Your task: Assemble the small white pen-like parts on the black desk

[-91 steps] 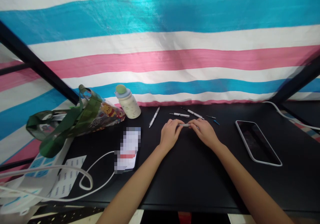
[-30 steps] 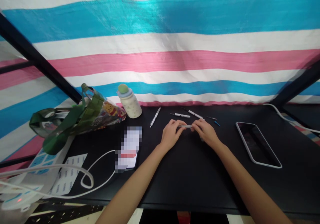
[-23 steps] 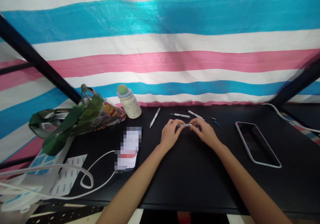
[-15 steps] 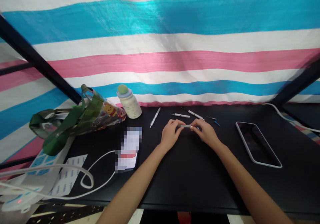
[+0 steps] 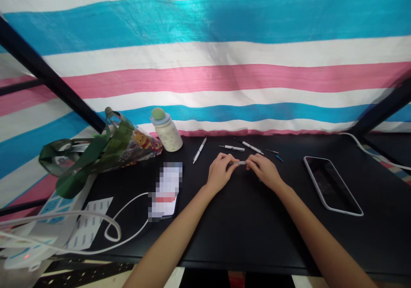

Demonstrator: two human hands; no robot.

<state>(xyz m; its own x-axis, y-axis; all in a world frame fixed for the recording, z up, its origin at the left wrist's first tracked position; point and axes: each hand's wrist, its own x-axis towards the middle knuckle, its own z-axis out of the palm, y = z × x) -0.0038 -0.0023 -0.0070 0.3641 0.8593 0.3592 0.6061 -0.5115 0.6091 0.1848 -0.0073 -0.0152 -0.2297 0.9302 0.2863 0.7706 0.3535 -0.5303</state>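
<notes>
Over the middle of the black table, my left hand (image 5: 220, 170) and my right hand (image 5: 261, 168) face each other, fingers pinched. Between them runs a short white pen barrel (image 5: 241, 163); my left fingers grip one end and my right fingertips close on the other. Just beyond my hands lie a white pen (image 5: 233, 148) with a thin dark tip and another white pen (image 5: 253, 147) with a dark end. Farther left is a third white pen (image 5: 199, 150). Right of them rest a thin dark piece (image 5: 272, 151) and a small blue piece (image 5: 279, 158).
A phone (image 5: 168, 189) with a white cable (image 5: 131, 200) lies at left, near a power strip (image 5: 35, 241). Behind it stand a green bag (image 5: 112, 151) and a bottle (image 5: 167, 134). Another phone (image 5: 332, 185) lies at right. A striped sheet (image 5: 224, 78) hangs behind the table (image 5: 237, 228).
My right fingers have shifted slightly at their end of the barrel; the blue bit seen by them before no longer shows. My left hand has barely moved.
</notes>
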